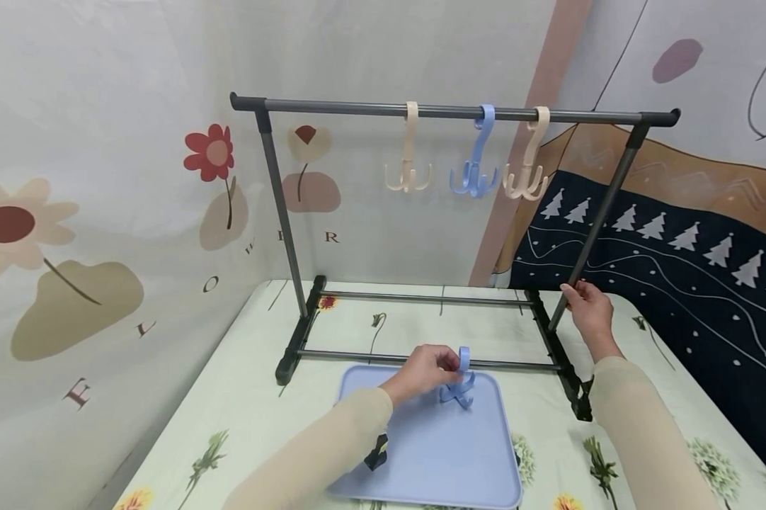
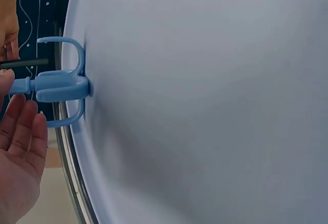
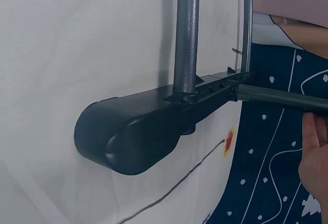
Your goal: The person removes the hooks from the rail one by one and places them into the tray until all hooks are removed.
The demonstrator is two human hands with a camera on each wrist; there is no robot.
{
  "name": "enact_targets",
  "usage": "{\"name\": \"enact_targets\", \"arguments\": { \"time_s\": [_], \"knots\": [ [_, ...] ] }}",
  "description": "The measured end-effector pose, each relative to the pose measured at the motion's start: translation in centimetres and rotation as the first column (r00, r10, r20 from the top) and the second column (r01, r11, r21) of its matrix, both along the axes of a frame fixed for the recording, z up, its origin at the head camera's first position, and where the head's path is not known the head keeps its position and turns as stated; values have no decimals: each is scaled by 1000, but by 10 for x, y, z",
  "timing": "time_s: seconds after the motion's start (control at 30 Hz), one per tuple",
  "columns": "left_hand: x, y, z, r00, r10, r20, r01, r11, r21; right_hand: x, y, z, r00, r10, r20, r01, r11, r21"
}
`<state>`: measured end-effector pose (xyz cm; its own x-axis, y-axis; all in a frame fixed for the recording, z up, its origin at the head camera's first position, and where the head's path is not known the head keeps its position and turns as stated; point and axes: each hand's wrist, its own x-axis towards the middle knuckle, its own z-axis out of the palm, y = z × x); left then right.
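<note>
My left hand (image 1: 424,368) pinches the blue hook (image 1: 459,386) above the tray (image 1: 434,453); my right hand (image 1: 590,308) grips the rack's post (image 1: 596,219). Next, I judge, it must rise to the top bar (image 1: 357,108).

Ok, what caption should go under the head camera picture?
Left hand pinches a blue plastic multi-prong hook over the pale blue tray; right hand grips the grey metal rack's upright.

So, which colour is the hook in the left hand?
Light blue hook, clearest in the head view.
</note>
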<state>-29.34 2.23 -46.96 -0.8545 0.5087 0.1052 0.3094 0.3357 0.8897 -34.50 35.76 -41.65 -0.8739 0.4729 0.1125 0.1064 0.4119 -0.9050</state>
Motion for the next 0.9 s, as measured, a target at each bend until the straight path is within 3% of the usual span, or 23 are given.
{"name": "enact_targets", "arguments": {
  "time_s": [0.3, 0.63, 0.9],
  "knots": [
    [-6, -12, 11, 999, 11, -41, -12, 1000, -9, -2, 2, -2, 1000, -7, 6, 7, 1000, 0],
    [-14, -26, 34, 989, 114, -93, -115, 993, -4, -2, 0, -1, 1000, -5, 12, 6, 1000, -4],
    [-22, -30, 57, 971, 204, -124, -198, 978, 61, -4, 1, -1, 1000, -13, 5, 13, 1000, -7]
  ]
}}
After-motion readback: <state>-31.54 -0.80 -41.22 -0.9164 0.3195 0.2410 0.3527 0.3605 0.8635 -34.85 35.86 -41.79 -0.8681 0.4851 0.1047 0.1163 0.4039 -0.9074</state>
